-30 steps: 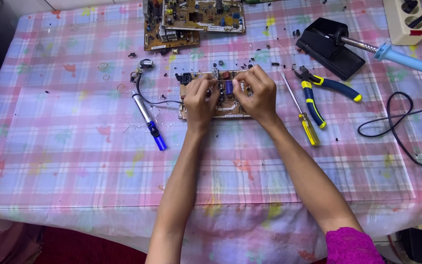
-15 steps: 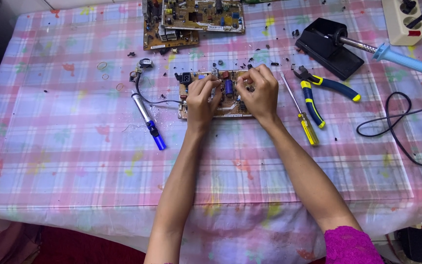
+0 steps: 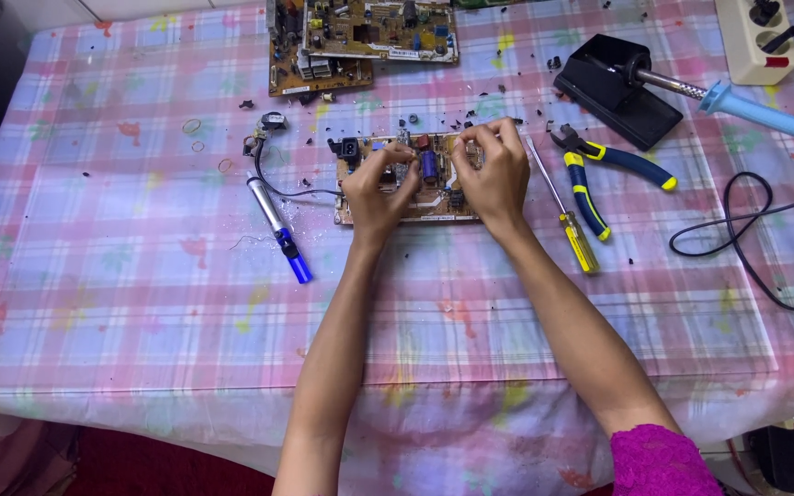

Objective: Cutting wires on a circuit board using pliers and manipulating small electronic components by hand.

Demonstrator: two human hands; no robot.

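A small brown circuit board (image 3: 434, 197) lies flat on the pink plaid tablecloth (image 3: 140, 303). My left hand (image 3: 377, 188) rests on the board's left half, fingers curled and pinching at a component near the middle. My right hand (image 3: 491, 170) covers the board's right half, fingers bent down onto parts at its top edge. A blue capacitor (image 3: 428, 165) stands on the board between the two hands. What each fingertip grips is hidden.
A blue-tipped desoldering pump (image 3: 277, 225) lies left of the board. To the right lie a yellow screwdriver (image 3: 570, 220) and blue-yellow pliers (image 3: 599, 174). Behind are a black stand (image 3: 613, 96) with a blue soldering iron (image 3: 755, 106), larger circuit boards (image 3: 360, 37), a power strip (image 3: 754, 37) and a black cable (image 3: 746, 248).
Both hands stay on the small board; the fingers have shifted only slightly over its components.
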